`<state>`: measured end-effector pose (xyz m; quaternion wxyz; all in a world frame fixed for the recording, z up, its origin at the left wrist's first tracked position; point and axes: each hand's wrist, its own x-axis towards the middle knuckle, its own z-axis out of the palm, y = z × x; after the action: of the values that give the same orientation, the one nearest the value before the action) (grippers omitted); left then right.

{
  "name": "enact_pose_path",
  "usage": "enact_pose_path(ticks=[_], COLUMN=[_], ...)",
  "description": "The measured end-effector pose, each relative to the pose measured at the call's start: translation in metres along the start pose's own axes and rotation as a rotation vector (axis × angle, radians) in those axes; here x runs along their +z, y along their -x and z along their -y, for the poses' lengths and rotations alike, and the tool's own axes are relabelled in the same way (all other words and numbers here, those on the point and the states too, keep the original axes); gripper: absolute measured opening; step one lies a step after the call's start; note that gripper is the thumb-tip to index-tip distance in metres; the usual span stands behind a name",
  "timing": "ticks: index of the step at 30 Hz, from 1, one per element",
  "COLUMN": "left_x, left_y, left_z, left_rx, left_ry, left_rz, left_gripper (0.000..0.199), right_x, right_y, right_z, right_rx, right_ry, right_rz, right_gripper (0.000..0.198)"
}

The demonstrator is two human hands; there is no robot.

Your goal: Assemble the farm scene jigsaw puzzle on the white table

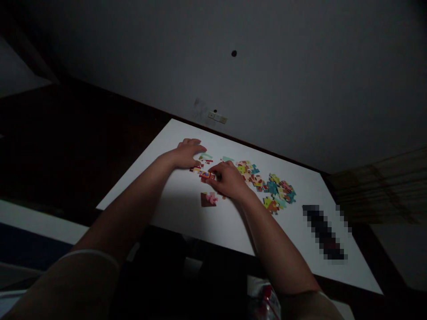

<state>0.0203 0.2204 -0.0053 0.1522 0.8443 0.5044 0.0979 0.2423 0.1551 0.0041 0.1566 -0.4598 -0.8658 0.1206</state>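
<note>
Though dim, puzzle piece [205,174] at fingers [217,167]

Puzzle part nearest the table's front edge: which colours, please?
The puzzle part is mostly brown and pink, head view.

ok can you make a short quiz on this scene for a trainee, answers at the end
1. True or false: the left hand is clenched in a fist.

2. Where does the largest cluster of puzzle pieces lie?
a) left of the left hand
b) directly between the hands
c) right of the right hand

3. Which two main colours show on the separate puzzle section lying nearest the person on the white table?

Key: 1. False, it is spread open. 2. c. 3. Brown and pink.
</note>
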Motion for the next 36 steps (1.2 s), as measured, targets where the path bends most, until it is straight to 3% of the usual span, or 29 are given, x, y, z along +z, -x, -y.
enact_pose_path(ticks=[12,22,29,36], left_x=[-0.002,-0.005,0.011,0.02], left_y=[0.001,0.003,-0.007,-0.015], left_z=[0.005,0.023,0.0,-0.012], left_rx=[0.011,0.064,0.022,0.062], left_ry=[0.008,0.058,0.053,0.082], left_rz=[0.006,0.141,0.011,-0.069], left_gripper=[0.068,0.081,0.053,0.042], right_x=[-0.001,0.005,0.008,0.014], right_y=[0.001,0.004,-0.003,-0.007], right_z=[-0.003,-0.006,-0.007,-0.007], right_rx=[-0.038,-0.017,0.053,0.089], right_ry=[0.007,-0.055,-0.047,-0.079], right_rz=[-0.009,-0.026,-0.104,-0.163], right_gripper=[0.029,0.033,0.044,0.047])
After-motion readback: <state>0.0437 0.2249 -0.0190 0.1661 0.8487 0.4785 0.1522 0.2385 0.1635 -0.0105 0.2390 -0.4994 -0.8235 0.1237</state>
